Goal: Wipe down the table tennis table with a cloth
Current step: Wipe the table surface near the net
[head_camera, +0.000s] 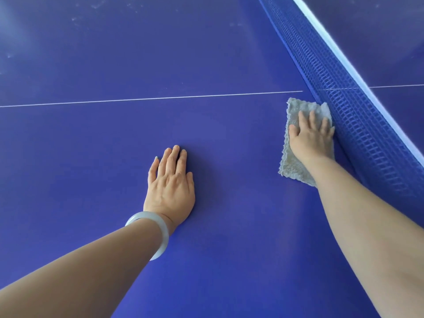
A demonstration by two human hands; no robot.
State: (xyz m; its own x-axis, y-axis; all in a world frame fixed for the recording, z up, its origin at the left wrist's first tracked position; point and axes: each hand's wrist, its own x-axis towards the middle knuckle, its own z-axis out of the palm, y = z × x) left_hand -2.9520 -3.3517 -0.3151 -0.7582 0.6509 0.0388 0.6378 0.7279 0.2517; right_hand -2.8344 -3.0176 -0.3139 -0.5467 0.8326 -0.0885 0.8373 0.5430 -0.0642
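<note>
Blue tabletop (229, 226) fills nearly the whole frame. Nearest, two bare forearms reach in from the lower corners. On the left wrist sits a pale, milky bangle (151, 230). Just beyond it, at lower centre, the left hand (171, 187) lies flat on the surface, palm down, fingers straight and close together, holding nothing. Further up on the right, the right hand (309, 134) presses flat on a grey fluffy cloth (293, 166), fingers spread and straight. This cloth lies on the tabletop with its far edge touching the foot of the blue net (358, 125). A thin white line (149, 98) crosses the surface beyond both hands. Faint pale smudges (87, 12) show in the upper left.
</note>
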